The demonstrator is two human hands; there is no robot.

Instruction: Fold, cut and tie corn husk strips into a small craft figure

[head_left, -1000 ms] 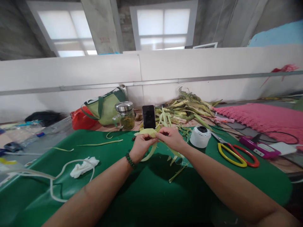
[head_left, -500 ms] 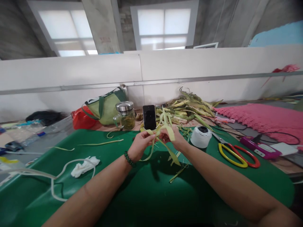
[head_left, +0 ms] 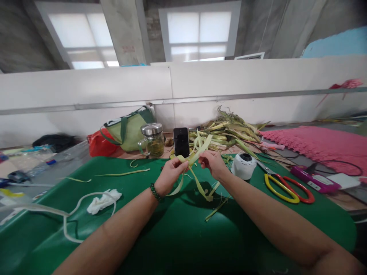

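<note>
Between the thumb and fingers of my left hand point(head_left: 172, 173), which wears a dark green bead bracelet point(head_left: 155, 192), pale green leaf strips point(head_left: 197, 152) are pinched where they cross. Their loose ends stick up and hang down on several sides. My right hand point(head_left: 212, 163) is just to the right, its fingers curled and closed beside the edge of a raised strip; what is in the fingertips is hidden. Behind the strips a black phone point(head_left: 181, 142) stands upright. A white thread spool point(head_left: 243, 165) stands right of my right hand.
Scissors point(head_left: 282, 188) with yellow and red handles lie at right. Behind are a pile of leaves point(head_left: 232, 128), a lidded glass mug point(head_left: 155, 143) and a green bag point(head_left: 130, 131). A white tissue point(head_left: 103, 201) and cord point(head_left: 64, 225) lie left on the green mat point(head_left: 177, 236).
My right hand has moved slightly right, apart from my left hand. A wide strip that drooped over my right fingers now points up and right. My left hand keeps its pinch.
</note>
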